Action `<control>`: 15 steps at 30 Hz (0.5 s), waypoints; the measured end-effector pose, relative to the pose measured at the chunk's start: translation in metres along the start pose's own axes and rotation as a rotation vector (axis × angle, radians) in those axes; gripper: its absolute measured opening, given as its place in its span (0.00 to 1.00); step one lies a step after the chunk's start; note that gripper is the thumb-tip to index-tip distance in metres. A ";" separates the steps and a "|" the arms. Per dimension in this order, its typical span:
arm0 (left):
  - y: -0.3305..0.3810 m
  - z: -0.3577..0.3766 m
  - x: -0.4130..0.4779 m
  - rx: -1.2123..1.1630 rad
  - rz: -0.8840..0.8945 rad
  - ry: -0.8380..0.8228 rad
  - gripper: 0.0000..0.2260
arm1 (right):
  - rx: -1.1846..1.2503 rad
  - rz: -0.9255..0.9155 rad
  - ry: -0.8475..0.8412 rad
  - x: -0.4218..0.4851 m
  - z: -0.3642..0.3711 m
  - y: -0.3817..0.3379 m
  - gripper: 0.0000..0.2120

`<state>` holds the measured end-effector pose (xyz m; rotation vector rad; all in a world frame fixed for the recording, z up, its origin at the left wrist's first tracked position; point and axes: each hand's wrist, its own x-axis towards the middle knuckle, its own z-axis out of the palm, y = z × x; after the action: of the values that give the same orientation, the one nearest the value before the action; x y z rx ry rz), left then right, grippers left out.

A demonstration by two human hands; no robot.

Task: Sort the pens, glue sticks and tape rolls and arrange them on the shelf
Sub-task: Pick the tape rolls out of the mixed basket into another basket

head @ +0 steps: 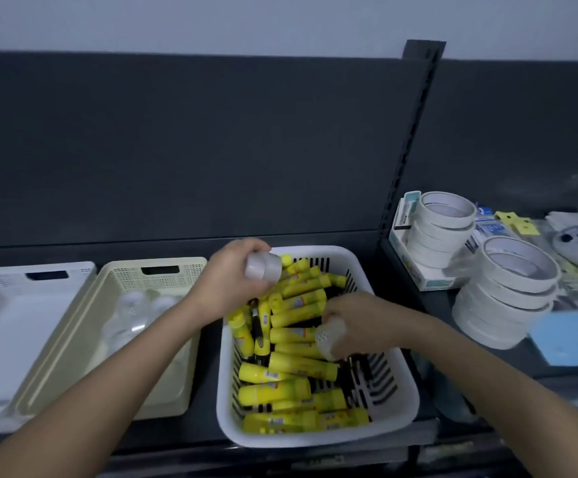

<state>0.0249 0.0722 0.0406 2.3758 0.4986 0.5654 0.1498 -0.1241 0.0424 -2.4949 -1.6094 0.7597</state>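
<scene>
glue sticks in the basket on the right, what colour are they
Bright yellow. The glue sticks show best in the head view.

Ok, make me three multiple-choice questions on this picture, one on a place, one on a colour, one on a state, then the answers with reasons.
1. Where do the glue sticks lie?
A. In the white slotted basket
B. In a drawer
C. On a chair

2. What colour are the glue sticks?
A. Red
B. Yellow
C. Blue

3. What is the left hand doing?
A. Hanging open and empty
B. Holding a pair of scissors
C. Gripping a small tape roll

Answers: 1 A, since they are piled inside its slotted walls; 2 B, since the tube bodies show yellow; 3 C, since its fingers curl round the roll above the basket.
</scene>
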 end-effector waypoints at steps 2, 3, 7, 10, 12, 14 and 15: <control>-0.005 -0.012 -0.008 0.009 -0.015 0.018 0.16 | 0.071 -0.038 0.120 0.008 -0.004 -0.015 0.21; -0.009 -0.019 -0.012 0.015 -0.017 0.026 0.15 | 0.092 -0.056 0.171 0.012 -0.004 -0.023 0.22; -0.033 -0.053 -0.032 0.104 -0.024 0.043 0.16 | 0.095 -0.130 0.316 0.025 -0.006 -0.064 0.21; -0.065 -0.082 -0.053 0.246 -0.092 -0.058 0.18 | 0.120 -0.208 0.379 0.036 -0.008 -0.105 0.17; -0.092 -0.097 -0.070 0.332 -0.164 -0.163 0.20 | 0.143 -0.243 0.375 0.048 -0.002 -0.135 0.15; -0.115 -0.106 -0.086 0.377 -0.245 -0.245 0.21 | 0.127 -0.242 0.318 0.065 0.012 -0.162 0.16; -0.124 -0.107 -0.092 0.395 -0.269 -0.277 0.22 | 0.093 -0.239 0.287 0.075 0.022 -0.172 0.17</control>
<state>-0.1323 0.1708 0.0100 2.6365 0.8470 0.0120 0.0209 0.0141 0.0518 -2.1756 -1.6808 0.4149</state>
